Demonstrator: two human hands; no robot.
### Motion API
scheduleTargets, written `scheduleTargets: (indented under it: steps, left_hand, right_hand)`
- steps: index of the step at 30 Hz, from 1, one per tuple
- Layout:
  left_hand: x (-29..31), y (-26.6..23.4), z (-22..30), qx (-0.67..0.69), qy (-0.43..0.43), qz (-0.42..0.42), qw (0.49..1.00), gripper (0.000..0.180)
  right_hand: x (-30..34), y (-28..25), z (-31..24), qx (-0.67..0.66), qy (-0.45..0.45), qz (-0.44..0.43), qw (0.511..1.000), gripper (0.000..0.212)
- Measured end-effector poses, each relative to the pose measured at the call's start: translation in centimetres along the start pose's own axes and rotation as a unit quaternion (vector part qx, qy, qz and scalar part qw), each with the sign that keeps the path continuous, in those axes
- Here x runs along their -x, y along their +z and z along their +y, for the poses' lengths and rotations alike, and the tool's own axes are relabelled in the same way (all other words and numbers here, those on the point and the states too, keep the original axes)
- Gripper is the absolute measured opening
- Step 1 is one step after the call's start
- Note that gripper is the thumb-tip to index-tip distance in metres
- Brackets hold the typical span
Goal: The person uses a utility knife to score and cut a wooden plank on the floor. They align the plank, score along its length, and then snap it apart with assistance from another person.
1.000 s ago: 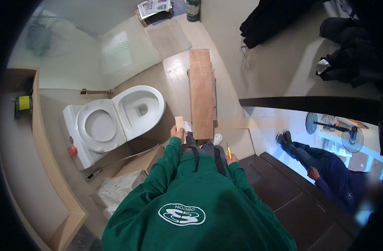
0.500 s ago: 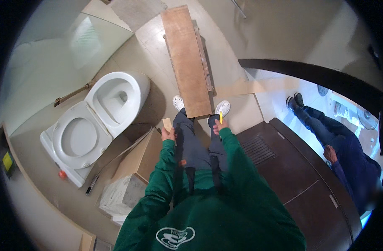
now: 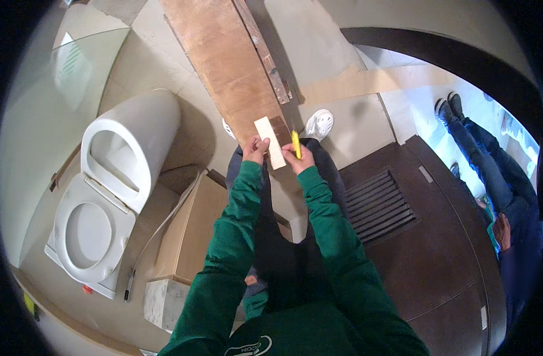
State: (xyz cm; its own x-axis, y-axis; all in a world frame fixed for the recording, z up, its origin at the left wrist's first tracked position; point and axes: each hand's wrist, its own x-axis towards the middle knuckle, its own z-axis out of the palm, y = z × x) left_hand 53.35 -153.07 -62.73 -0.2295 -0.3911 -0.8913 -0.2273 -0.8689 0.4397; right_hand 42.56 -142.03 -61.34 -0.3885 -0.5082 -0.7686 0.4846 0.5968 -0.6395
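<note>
My left hand (image 3: pixel 256 151) grips a short, flat, pale wooden strip (image 3: pixel 269 139) by its left edge. The strip lies over the near end of a long brown wooden board (image 3: pixel 224 59), slanted slightly. A slim yellow pen-like tool (image 3: pixel 295 144) points up out of my right hand (image 3: pixel 300 160), whose fingers are closed on it; its exact kind is unclear. The right fingertips are close against the strip's right edge. From this angle I cannot tell whether the strip touches the board.
Left stands a white toilet (image 3: pixel 164 127) with its lid raised, beside a wooden box (image 3: pixel 191 231) and a black pen (image 3: pixel 129 285) on the floor. A dark louvred door panel (image 3: pixel 378 207) lies right. Beyond the dark frame (image 3: pixel 437 56), a person (image 3: pixel 488 154) in dark clothes is visible.
My hands have moved from apart to close together, bringing the wooden strip and yellow tool to the board's near end. The view has lowered, and the board appears larger.
</note>
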Motion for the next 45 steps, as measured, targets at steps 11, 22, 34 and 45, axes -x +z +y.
scheduleTargets:
  steps: [11,22,34,45]
  left_hand:
    - [-4.8,3.0,-9.7,0.024,-0.178,0.449,0.875,0.084]
    - [-6.1,0.5,-10.3,0.375,-0.233,0.150,0.885,0.115]
    - [-4.5,1.6,-9.6,0.361,-0.219,0.136,0.896,0.105]
    - [-8.3,0.1,-15.0,0.406,-0.262,0.124,0.867,0.107]
  right_hand:
    - [-11.7,-3.4,0.3,0.047,-0.076,0.142,0.986,0.014]
    - [-16.5,0.7,-1.2,0.242,-0.092,0.218,0.941,0.025]
    - [-16.5,2.4,-0.9,0.272,-0.117,0.247,0.923,0.024]
    - [-16.1,3.3,-1.0,0.289,-0.126,0.265,0.911,0.023]
